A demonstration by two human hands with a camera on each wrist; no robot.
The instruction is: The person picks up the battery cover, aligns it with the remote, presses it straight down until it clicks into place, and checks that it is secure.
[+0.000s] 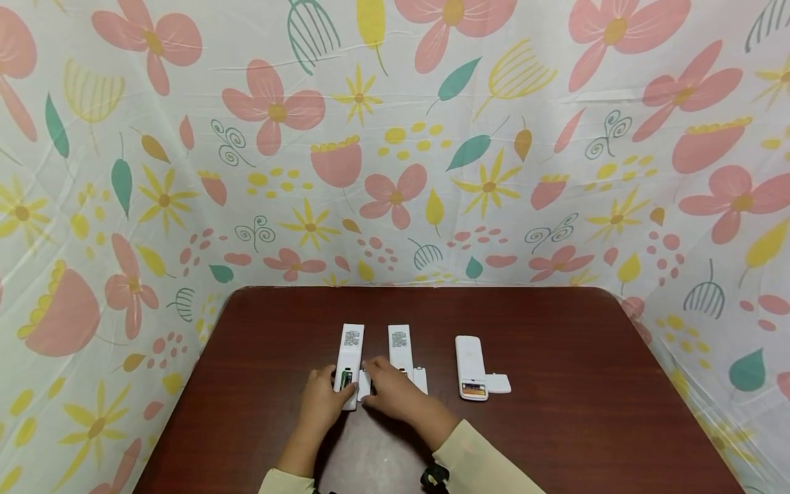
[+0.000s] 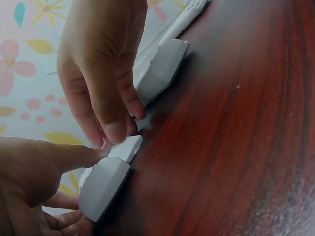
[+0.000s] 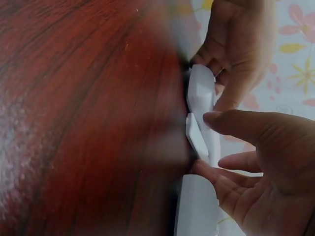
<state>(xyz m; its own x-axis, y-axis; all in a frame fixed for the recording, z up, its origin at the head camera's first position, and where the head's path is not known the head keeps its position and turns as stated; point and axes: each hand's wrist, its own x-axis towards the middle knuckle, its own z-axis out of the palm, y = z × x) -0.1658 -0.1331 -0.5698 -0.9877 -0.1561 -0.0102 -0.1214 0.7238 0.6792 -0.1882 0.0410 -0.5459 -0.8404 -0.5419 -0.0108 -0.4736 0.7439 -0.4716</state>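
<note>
As we look from left to right, we first meet the left hand [image 1: 319, 398], its forearm slanting in from the near left; its fingers are clamped on the lower part of the left remote [image 1: 351, 351], thumb along the right edge, other fingers along the left. We see that remote lying on the tabletop [image 1: 555, 322], its long axis running almost straight away from us, with a green battery [image 1: 346, 379] showing in its uncovered near part. Just to its right we find the left cover [image 1: 364, 387], a small white piece between the two hands, and we judge that everything turns on this relation: the cover sits beside the uncovered part, the right hand [image 1: 395, 392] is the nearer to it, and in the right wrist view it leans at a tilt. We read the right hand's fingers as pinched on it, thumb at its near end, forefinger at its far one, while the hand, angled in from the near right, hides part of the middle remote [image 1: 400, 339]. Whether the left cover touches its remote, we cannot tell. Further right we have the middle cover [image 1: 421, 379], then, well apart, the right remote [image 1: 470, 357] with batteries [image 1: 474, 389] showing and the right cover [image 1: 498, 383] just beside it
</note>
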